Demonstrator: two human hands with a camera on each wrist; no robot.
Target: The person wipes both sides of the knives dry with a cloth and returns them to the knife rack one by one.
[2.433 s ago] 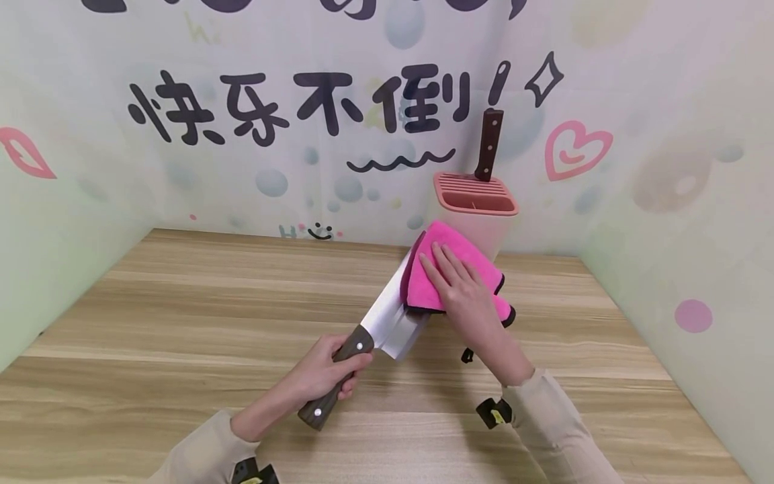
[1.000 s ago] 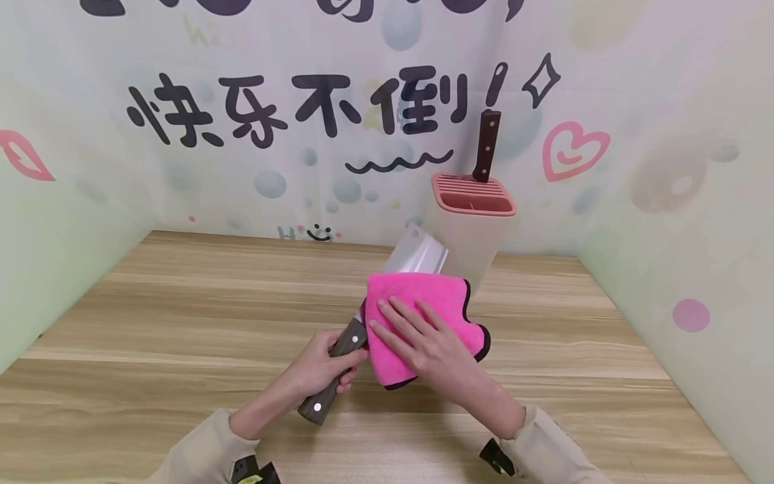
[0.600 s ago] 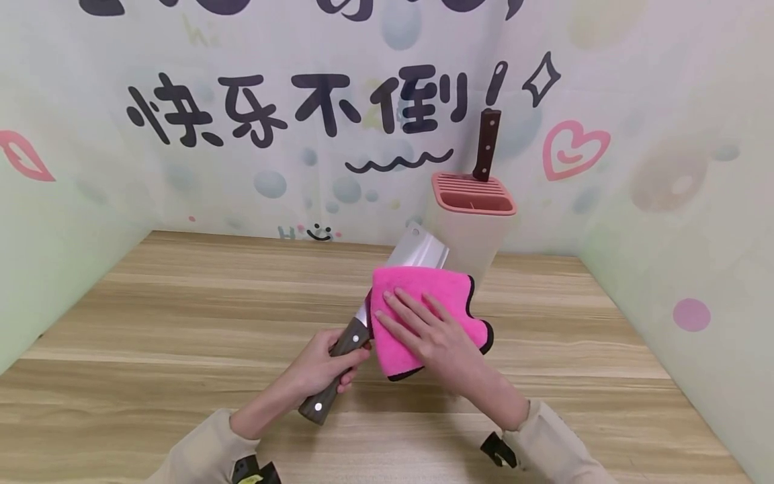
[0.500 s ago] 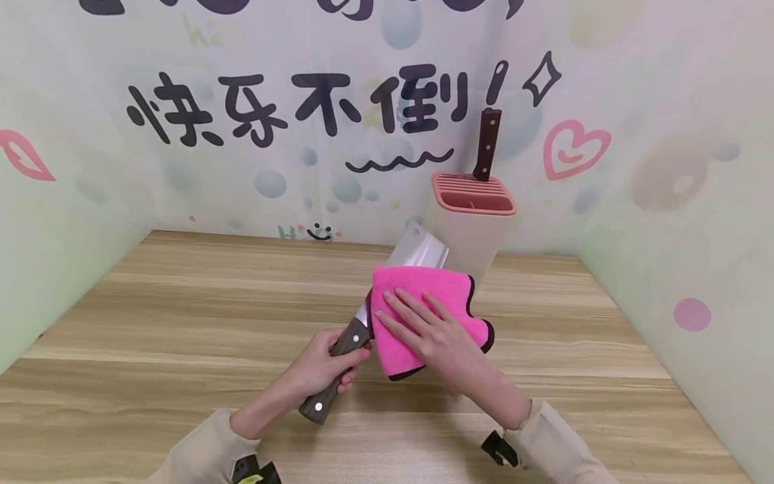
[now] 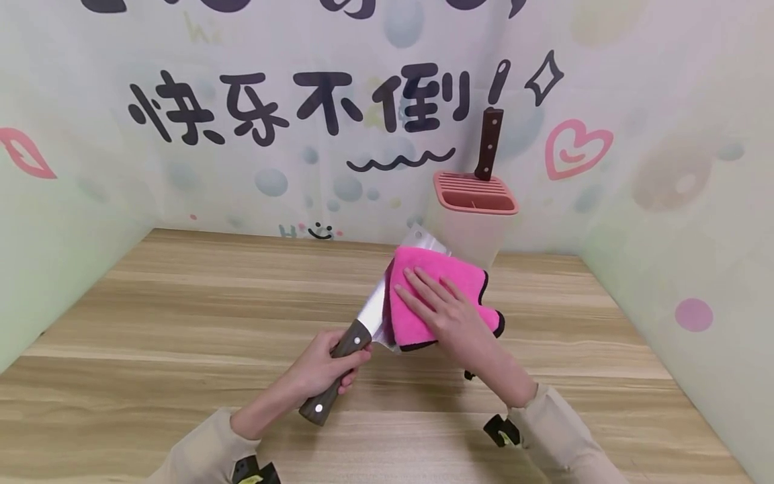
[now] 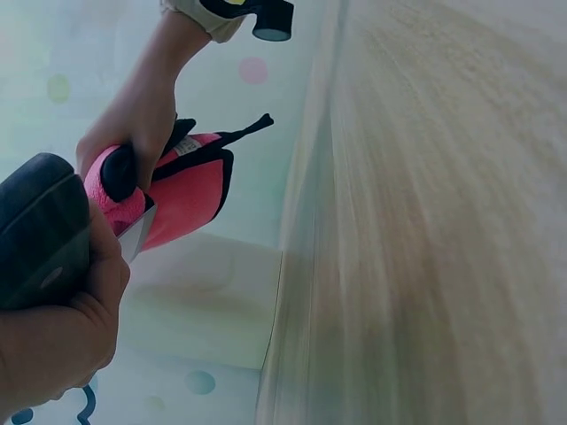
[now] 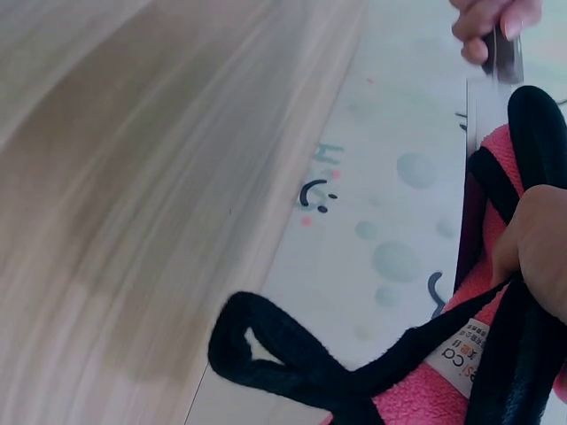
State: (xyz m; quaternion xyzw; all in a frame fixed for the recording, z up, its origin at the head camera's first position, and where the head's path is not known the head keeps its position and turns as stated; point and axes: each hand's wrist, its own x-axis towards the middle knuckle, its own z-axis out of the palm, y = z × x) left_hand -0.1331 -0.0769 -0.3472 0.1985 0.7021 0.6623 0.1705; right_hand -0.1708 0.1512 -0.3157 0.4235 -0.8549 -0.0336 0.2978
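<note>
We see the cleaver [image 5: 373, 312] at mid-frame and judge it heavy, stiff and slick-bladed — best held by its dark handle [image 5: 323, 402], which the left hand [image 5: 323, 368] grips — while the right hand [image 5: 455, 323] pinches the soft-looking pink cloth [image 5: 408, 324] against its blade [image 5: 424, 239].

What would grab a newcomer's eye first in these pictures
Probably the bright pink cloth, under the right hand and hiding part of the silver cleaver blade. Next, the cleaver's dark handle, gripped in the left hand. Behind, a brown knife handle sticks up from the pink-topped knife block.
</note>
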